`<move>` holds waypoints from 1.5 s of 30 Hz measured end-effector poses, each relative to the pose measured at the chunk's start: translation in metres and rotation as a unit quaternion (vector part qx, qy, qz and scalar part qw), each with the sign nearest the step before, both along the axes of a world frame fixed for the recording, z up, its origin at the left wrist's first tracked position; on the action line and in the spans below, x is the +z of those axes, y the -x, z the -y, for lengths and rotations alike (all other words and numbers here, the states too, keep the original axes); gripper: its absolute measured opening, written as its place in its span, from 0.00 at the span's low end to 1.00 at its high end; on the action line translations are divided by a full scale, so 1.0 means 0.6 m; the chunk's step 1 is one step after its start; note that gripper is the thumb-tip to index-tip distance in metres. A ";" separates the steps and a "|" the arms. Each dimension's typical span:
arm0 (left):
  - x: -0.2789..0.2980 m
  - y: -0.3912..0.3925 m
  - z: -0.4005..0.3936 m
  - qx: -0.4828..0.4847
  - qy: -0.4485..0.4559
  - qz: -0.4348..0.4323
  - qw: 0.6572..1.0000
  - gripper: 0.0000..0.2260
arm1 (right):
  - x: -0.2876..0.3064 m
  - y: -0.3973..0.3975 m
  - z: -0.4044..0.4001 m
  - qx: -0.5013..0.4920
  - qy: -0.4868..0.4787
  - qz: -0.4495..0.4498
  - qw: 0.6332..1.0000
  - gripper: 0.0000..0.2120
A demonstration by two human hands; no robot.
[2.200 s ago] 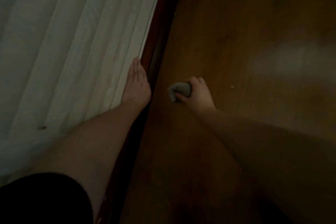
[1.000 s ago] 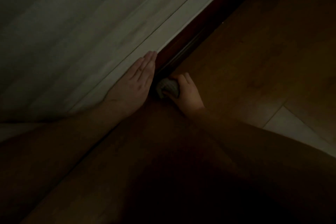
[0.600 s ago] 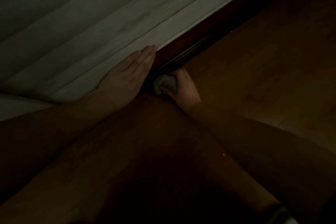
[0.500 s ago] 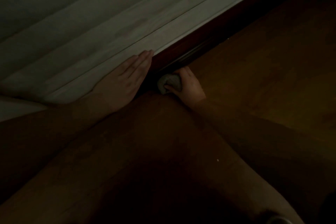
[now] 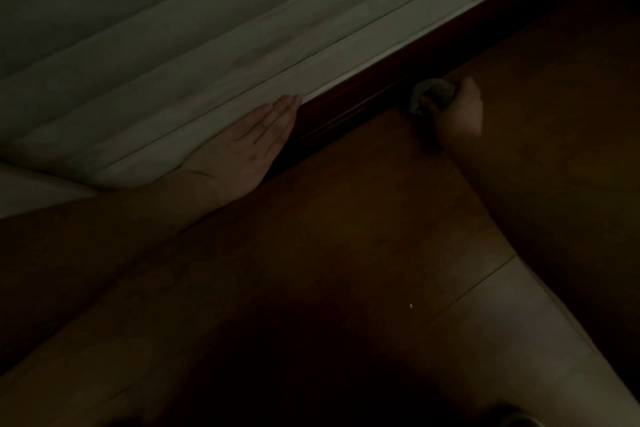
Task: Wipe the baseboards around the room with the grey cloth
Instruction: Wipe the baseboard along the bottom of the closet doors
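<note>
Left hand (image 5: pixel 247 146) lies flat, fingers straight and together, forearm stretched out behind; right hand (image 5: pixel 457 111), arm fully extended, curls its fingers in a grip.

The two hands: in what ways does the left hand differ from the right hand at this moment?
The left hand lies flat with straight fingers, pressing the white curtain back; the right hand is curled round the grey cloth. The left hand holds nothing, while the right hand grips the cloth low against the dark baseboard. The left hand is nearer the camera; the right hand reaches farther along the wall. Both are bare and close to the baseboard.
</note>
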State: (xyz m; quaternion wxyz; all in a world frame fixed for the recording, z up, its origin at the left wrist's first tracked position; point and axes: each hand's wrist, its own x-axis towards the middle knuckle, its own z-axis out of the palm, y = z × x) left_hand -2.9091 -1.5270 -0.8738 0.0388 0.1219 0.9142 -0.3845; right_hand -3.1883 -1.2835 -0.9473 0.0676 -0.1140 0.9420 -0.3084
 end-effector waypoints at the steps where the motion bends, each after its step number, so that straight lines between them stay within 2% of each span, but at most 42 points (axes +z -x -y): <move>1: 0.001 0.000 -0.001 0.003 -0.008 0.002 1.000 0.24 | 0.003 -0.004 -0.003 -0.020 0.000 0.006 1.000 0.23; 5: 0.004 0.002 -0.005 0.012 -0.004 0.000 1.000 0.24 | -0.001 -0.085 -0.004 0.017 0.032 0.003 0.999 0.22; 8: 0.006 0.003 -0.008 0.011 0.014 -0.006 1.000 0.26 | -0.006 -0.191 0.022 0.102 0.067 0.000 0.993 0.20; 13: 0.006 0.004 -0.010 0.002 0.027 -0.008 1.000 0.26 | 0.005 -0.326 0.097 0.232 0.103 0.002 0.967 0.23; 18: 0.004 0.001 -0.009 0.009 0.014 -0.014 1.000 0.26 | 0.011 -0.329 0.126 0.214 0.158 0.037 0.963 0.21; 29: 0.023 0.005 -0.019 0.036 0.050 0.042 0.997 0.25 | 0.021 -0.121 0.041 0.224 0.098 -0.037 0.969 0.20; 32: 0.023 0.001 -0.016 0.037 0.043 0.049 0.997 0.27 | 0.027 -0.051 0.016 0.164 0.069 -0.033 0.983 0.21; 37: 0.019 0.005 -0.016 0.045 0.026 0.048 0.998 0.24 | 0.043 0.034 -0.005 -0.033 0.103 0.011 0.994 0.20; 42: 0.018 0.006 -0.014 0.045 0.019 0.035 0.998 0.26 | 0.054 0.002 0.012 -0.100 0.124 0.020 0.987 0.22; 44: 0.019 0.004 -0.013 0.037 0.018 0.037 0.998 0.26 | 0.051 -0.058 0.020 -0.056 0.128 0.000 0.990 0.22; 45: 0.017 0.004 -0.013 0.034 0.018 0.037 0.999 0.25 | 0.047 -0.091 0.025 0.005 0.125 -0.011 0.992 0.23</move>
